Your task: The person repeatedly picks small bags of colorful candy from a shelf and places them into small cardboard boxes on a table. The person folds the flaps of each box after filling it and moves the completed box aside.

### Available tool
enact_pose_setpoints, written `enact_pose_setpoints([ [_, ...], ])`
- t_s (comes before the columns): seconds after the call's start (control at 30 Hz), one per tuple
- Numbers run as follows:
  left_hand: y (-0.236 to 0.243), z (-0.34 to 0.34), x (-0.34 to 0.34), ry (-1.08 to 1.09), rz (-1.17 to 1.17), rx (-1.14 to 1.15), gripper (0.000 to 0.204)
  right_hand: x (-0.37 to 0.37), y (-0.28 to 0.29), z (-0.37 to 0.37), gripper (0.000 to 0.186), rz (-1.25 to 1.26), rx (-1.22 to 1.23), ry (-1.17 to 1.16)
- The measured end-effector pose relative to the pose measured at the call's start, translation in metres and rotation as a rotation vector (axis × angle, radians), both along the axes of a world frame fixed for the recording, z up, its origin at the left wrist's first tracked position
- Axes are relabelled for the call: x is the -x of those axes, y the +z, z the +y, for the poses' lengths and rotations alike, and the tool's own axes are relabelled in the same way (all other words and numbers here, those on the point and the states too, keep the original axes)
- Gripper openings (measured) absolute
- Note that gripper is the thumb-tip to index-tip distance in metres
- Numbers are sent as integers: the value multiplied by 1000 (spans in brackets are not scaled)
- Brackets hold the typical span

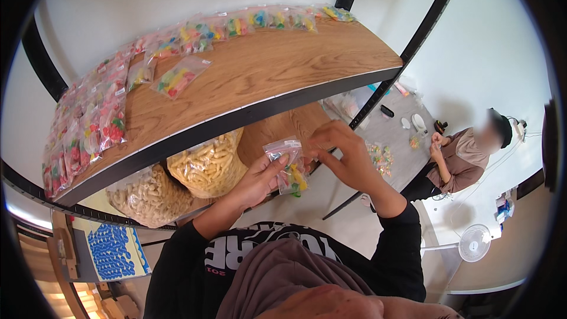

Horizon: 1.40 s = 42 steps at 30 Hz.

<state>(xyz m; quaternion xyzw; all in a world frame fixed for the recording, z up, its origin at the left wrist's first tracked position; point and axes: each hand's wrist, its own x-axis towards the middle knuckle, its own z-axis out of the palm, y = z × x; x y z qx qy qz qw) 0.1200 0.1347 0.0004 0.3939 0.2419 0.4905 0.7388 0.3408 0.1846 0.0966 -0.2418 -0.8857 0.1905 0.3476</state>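
Observation:
My left hand (pixel 267 172) pinches the upper part of a small clear zip bag (pixel 288 168) between thumb and fingers. Green and yellow pieces fill the bottom of that bag, which hangs in front of the shelf's edge. Just right of it, my right hand (pixel 347 152) is raised with bent fingers apart, and I see nothing in it. On the wood-look shelf top (pixel 266 53) above my hands, a single zip bag (pixel 181 77) of colourful pieces lies apart from the rows. Many similar filled bags (pixel 94 112) cover the shelf's left end and line its back edge.
Below the shelf top sit a large clear sack (pixel 207 162) of pale yellow pieces and another sack (pixel 147 195) of greyish ones. Black metal posts (pixel 407 47) frame the shelf. To the right, a person (pixel 466 150) sits by a grey surface (pixel 407 124) with loose items; a white fan (pixel 474 242) stands nearby.

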Motion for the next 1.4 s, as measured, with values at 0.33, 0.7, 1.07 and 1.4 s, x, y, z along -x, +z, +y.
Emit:
enact_pose_setpoints([
  [0.33, -4, -6, 0, 134, 423, -282, 37, 32, -31, 15, 15, 81, 643, 27],
  [0.7, -11, -6, 19, 134, 490, -305, 39, 47, -6, 22, 22, -156, 176, 54],
  [1.07, 4, -18, 35, 103, 218, -108, 41, 36, 81, 198, 37, -115, -535, -268],
  [1.4, -1, -30, 54, 206, 55, 41, 44, 22, 95, 118, 58, -310, -76, -258],
])
